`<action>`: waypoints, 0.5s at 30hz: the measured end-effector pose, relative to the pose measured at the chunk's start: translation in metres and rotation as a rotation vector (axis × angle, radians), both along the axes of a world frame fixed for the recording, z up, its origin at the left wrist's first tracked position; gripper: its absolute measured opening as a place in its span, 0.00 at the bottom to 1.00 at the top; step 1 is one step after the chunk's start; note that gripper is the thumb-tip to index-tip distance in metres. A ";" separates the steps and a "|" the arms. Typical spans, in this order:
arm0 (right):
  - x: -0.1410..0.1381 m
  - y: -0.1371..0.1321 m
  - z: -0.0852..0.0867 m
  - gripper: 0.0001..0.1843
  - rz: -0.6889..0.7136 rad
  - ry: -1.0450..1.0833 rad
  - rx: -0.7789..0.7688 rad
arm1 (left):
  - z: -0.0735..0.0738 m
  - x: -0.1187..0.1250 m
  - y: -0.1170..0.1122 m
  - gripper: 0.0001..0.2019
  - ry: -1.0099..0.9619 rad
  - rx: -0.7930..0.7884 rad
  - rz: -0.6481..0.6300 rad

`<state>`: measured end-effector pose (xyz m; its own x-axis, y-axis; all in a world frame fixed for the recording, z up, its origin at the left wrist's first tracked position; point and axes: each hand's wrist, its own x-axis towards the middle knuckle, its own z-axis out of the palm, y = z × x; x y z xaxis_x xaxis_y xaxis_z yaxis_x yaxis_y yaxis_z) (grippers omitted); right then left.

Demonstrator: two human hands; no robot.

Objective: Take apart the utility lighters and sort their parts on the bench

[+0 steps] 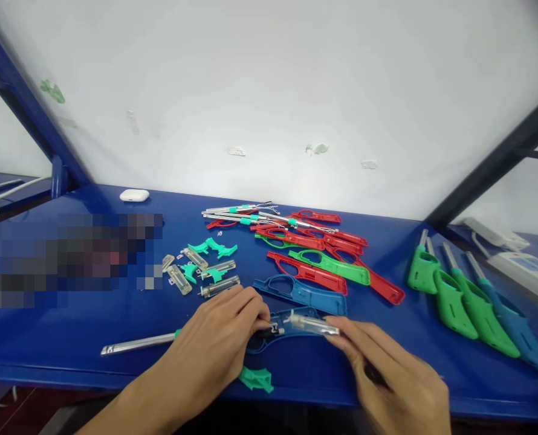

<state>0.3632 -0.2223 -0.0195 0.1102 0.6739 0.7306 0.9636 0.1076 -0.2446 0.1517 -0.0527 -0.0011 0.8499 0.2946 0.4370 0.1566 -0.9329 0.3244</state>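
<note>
Near the bench's front edge lies a blue lighter shell with a metal tube sticking out to its left. My left hand is closed over the shell's left part, fingertips pinching at a small black piece. My right hand pinches the right end of a clear gas tank that rests in the shell. A loose teal trigger piece lies just below the left hand.
Behind are another blue shell half, red and green shell halves, metal tubes, clear tanks with teal triggers and a white earbud case. Assembled green and blue lighters lie right. A blurred patch covers the left.
</note>
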 end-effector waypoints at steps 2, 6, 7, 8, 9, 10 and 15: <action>0.001 0.000 0.000 0.10 -0.028 0.003 0.038 | 0.001 -0.001 0.002 0.09 0.002 0.014 0.012; 0.001 0.002 0.001 0.09 -0.028 -0.003 0.063 | 0.003 -0.001 0.004 0.09 -0.007 0.076 0.013; 0.001 0.002 0.001 0.09 -0.031 -0.001 0.070 | 0.003 -0.001 0.003 0.09 -0.009 0.087 0.012; 0.001 0.002 0.001 0.09 -0.036 0.002 0.065 | 0.004 -0.001 0.003 0.09 -0.010 0.095 0.013; 0.001 0.002 0.001 0.09 -0.041 0.004 0.053 | 0.004 0.000 0.003 0.08 -0.014 0.102 0.017; 0.001 0.002 0.001 0.09 -0.043 0.003 0.041 | 0.005 0.000 0.002 0.09 -0.016 0.106 0.022; 0.001 0.001 0.003 0.08 -0.045 -0.008 0.049 | 0.005 -0.001 0.000 0.09 -0.043 0.131 0.055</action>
